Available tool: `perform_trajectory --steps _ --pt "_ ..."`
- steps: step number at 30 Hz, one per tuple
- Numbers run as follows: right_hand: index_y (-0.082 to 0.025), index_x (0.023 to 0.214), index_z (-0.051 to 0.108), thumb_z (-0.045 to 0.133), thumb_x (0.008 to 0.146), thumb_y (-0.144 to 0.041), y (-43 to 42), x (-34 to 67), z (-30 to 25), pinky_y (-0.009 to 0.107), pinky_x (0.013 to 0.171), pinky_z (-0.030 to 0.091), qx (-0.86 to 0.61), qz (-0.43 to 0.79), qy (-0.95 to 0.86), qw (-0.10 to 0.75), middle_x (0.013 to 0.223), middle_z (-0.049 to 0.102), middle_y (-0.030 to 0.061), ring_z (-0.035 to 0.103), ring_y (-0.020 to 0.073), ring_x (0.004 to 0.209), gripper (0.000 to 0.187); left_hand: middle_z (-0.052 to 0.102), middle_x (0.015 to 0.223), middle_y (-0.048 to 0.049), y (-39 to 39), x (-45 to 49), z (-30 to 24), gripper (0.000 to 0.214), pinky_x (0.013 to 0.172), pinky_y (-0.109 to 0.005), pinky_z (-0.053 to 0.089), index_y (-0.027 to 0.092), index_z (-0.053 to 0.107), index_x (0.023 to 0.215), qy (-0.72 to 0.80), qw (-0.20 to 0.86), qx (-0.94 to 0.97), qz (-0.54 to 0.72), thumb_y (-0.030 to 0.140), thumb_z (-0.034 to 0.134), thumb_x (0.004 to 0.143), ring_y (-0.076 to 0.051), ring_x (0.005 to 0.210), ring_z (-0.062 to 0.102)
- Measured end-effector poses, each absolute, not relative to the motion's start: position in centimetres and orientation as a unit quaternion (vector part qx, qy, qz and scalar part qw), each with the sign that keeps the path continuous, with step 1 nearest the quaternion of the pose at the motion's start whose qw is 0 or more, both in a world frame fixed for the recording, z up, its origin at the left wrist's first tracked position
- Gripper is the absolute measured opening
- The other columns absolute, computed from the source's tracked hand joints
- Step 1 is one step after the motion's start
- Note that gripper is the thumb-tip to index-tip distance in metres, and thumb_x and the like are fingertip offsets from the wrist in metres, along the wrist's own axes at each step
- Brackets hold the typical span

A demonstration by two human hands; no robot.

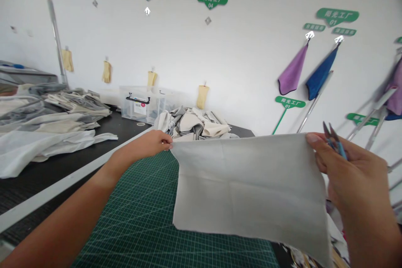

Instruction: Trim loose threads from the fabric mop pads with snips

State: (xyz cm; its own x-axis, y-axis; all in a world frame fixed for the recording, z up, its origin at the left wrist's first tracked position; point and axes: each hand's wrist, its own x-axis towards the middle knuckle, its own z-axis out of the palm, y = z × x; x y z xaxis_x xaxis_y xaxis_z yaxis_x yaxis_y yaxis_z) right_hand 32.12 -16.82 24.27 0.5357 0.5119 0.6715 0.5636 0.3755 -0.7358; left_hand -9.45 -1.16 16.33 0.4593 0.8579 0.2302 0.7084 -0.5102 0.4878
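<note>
A light grey piece of fabric point(251, 188) hangs stretched between my two hands, with faint fold creases across it. My left hand point(153, 143) is closed, pinching its upper left corner. At the upper right corner, my right hand point(351, 167) grips the cloth between thumb and fingers. Tucked in that same hand is a pair of small thread snips point(341, 148) with blue handles, blades pointing up. Below the fabric lies a green cutting mat point(132, 217) with a fine grid, partly covered from view by the cloth.
Fabric pieces in grey and beige pile up behind the mat point(201, 123) and on the dark table at left point(72, 109). A clear plastic bin point(135, 106) stands by the wall. A pale strip point(63, 194) runs along the mat. Cloths and poles hang at right.
</note>
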Motion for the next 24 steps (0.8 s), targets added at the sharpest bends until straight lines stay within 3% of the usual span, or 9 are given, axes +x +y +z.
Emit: perform_trajectory --steps 8,15,20,24 --pt "-0.013 0.097 0.075 0.085 0.072 -0.035 -15.1 35.4 26.0 0.022 0.041 0.023 -0.486 -0.035 -0.488 0.724 0.058 0.038 -0.0052 0.032 0.0062 0.048 0.035 0.074 0.096 -0.0036 -3.8 -10.1 21.2 0.034 0.076 -0.028 0.052 0.022 0.072 0.097 0.424 0.111 0.762 0.477 0.051 0.056 0.089 -0.018 0.087 0.066" --pt "-0.011 0.090 0.075 0.085 0.071 -0.032 -13.9 35.4 27.9 0.021 0.038 0.022 -0.478 -0.044 -0.502 0.719 0.059 0.041 -0.0045 0.033 0.0053 0.047 0.030 0.070 0.087 -0.0029 -5.8 -10.7 26.4 0.025 0.065 -0.024 0.053 0.020 0.071 0.096 0.383 0.035 0.715 0.583 0.042 0.060 0.091 -0.012 0.074 0.063" --pt "-0.011 0.095 0.076 0.084 0.072 -0.035 -13.8 34.6 29.2 0.021 0.037 0.022 -0.481 -0.083 -0.506 0.711 0.056 0.040 -0.0050 0.033 0.0058 0.045 0.034 0.067 0.083 -0.0013 -6.6 -11.1 28.6 0.025 0.060 -0.019 0.052 0.015 0.070 0.101 0.366 -0.048 0.679 0.635 0.038 0.065 0.091 -0.008 0.068 0.061" --pt "-0.011 0.089 0.074 0.084 0.073 -0.032 -14.2 34.0 29.8 0.021 0.037 0.020 -0.447 -0.077 -0.523 0.721 0.058 0.038 -0.0049 0.032 0.0055 0.046 0.028 0.065 0.083 -0.0007 -7.7 -11.5 29.2 0.022 0.060 -0.019 0.053 0.015 0.070 0.101 0.349 -0.052 0.672 0.651 0.034 0.065 0.092 -0.008 0.071 0.059"
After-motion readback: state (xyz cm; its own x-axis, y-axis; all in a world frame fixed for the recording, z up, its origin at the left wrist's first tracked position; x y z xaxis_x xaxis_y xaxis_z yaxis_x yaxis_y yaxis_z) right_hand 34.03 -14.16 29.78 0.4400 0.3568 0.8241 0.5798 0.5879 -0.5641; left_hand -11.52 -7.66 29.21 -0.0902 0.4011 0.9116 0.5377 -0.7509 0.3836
